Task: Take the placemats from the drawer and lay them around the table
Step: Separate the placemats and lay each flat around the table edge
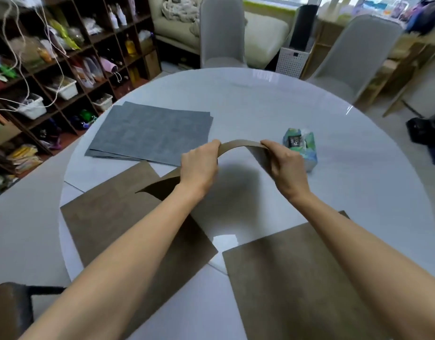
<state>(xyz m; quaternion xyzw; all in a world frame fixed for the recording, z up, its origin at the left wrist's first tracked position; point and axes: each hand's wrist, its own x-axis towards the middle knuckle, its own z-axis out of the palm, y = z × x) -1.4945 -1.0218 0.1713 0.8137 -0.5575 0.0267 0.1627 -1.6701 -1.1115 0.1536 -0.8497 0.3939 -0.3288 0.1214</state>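
Laying step: left hand [199, 165] and right hand [286, 165] pinch a bowed brown placemat [241, 144] mid-table [260, 99]; next likely carry it to an uncovered table edge and flatten it.

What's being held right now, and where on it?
A brown placemat, bowed upward above the table. The left hand and right hand each pinch its far edge, apart from one another.

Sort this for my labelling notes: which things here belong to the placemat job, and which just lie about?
Job: held brown placemat, left hand, right hand, two laid brown placemats, grey placemat stack, table.
Lying about: tissue pack, chairs, shelf.
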